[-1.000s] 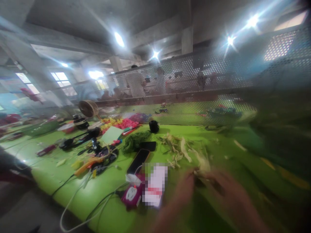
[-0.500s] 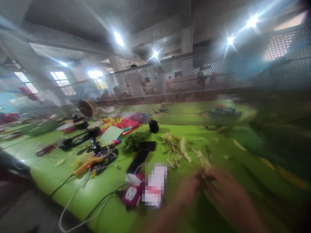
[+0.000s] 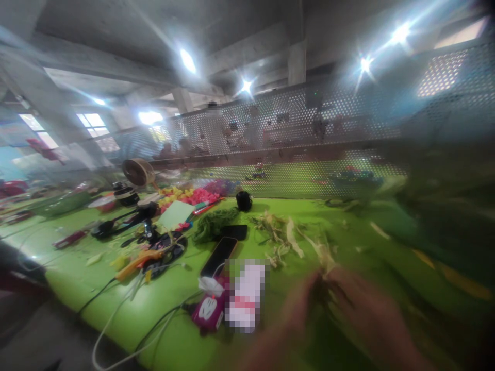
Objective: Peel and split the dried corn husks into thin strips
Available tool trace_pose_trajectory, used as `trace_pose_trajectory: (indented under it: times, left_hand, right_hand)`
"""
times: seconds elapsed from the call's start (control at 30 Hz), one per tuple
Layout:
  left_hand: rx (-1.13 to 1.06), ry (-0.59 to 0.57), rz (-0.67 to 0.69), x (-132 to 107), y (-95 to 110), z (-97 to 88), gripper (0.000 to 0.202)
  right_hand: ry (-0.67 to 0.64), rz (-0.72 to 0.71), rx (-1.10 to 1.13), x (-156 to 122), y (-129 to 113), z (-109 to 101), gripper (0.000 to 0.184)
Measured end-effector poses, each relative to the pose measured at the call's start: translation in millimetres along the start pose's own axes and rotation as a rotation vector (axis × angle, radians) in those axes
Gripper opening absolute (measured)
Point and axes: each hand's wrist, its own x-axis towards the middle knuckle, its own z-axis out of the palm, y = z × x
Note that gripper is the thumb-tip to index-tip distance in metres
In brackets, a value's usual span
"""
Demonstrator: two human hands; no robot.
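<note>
My left hand and my right hand come together over the green table at the lower right. Both have their fingers closed around a bundle of pale, dry, husk-like strips, whose frayed ends stick up beyond the fingertips. The fingers are blurred, so the exact grip is hard to make out. Just past the hands, more loose husk-like strips lie in a scattered pile.
Left of the hands are a purple tissue pack, a phone, green yarn-like material and a black cup-like object. An orange-handled corded tool lies farther left. A perforated metal screen borders the table's back.
My hands stay together on the strips, with the fingers shifting slightly. The pale ends look a little more spread. The whole view has moved a touch.
</note>
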Motion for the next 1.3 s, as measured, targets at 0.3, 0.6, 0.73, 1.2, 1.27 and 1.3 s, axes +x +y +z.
trace_pose_trajectory:
  times: [0.3, 0.6, 0.73, 1.2, 1.27, 1.3]
  left_hand:
    - [-0.041, 0.017, -0.061, -4.6, 6.1, 4.5, 0.049]
    - [-0.127, 0.023, -0.033, -3.1, -1.1, 12.9, 0.062]
    - [-0.085, 0.003, -0.025, -4.8, -6.9, 11.2, 0.065]
    - [-0.142, 0.134, 0.026, 4.5, -5.7, 0.2, 0.042]
    - [-0.131, 0.104, 0.045, 6.6, -4.7, -1.9, 0.041]
    - [-0.122, 0.103, 0.047, 7.6, -4.2, -2.3, 0.040]
  right_hand:
    - [0.000, -0.022, -0.040, 2.5, -0.7, -3.5, 0.024]
    - [0.079, -0.054, -0.118, 1.8, -1.5, -0.3, 0.019]
    - [0.018, -0.010, -0.159, -0.2, -1.8, -1.8, 0.021]
    - [-0.076, -0.179, -0.114, -0.5, -1.7, 10.4, 0.025]
    - [-0.067, -0.214, -0.126, 0.4, -4.4, 11.2, 0.025]
    - [-0.062, -0.224, -0.125, 1.2, -6.5, 10.8, 0.025]
